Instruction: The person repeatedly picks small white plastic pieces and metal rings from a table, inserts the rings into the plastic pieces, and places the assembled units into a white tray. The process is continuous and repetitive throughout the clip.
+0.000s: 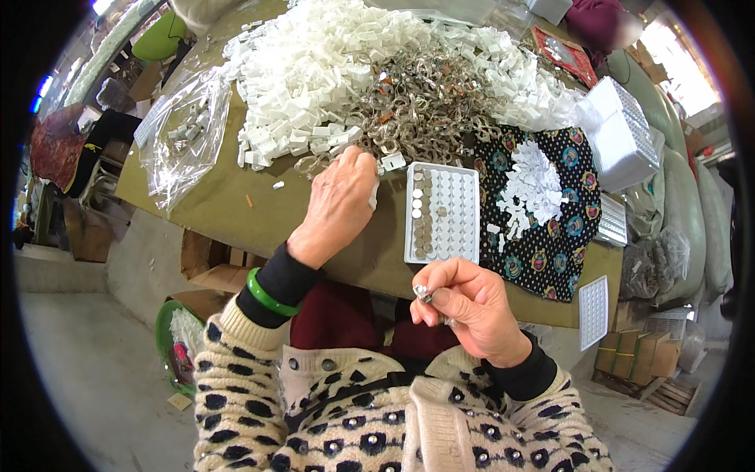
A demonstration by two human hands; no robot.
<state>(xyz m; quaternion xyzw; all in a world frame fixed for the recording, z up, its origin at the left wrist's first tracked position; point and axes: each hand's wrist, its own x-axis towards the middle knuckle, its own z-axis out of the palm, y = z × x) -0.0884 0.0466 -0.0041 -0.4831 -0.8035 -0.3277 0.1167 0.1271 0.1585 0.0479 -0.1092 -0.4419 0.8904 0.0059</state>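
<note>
My left hand (340,200) is at the near edge of the heaps, its fingers curled downward. A bit of something whitish shows beside its palm; what the fingertips hold is hidden. My right hand (476,311) pinches a small shiny silvery piece (423,293) between thumb and fingers, just below a white plastic tray (476,228). Round silvery and white discs (421,212) fill slots along the tray's left side. Behind the hands lie a heap of small white plastic pieces (303,94) and a heap of curved silver-brown pieces (429,98).
White paper-like pieces (531,189) lie on a dark patterned cloth (550,271) at right. Stacked white trays (621,141) stand behind it. A clear plastic bag (189,138) lies at left. Another slotted tray (594,313) sits by the table's right edge. A green basket (167,338) stands below.
</note>
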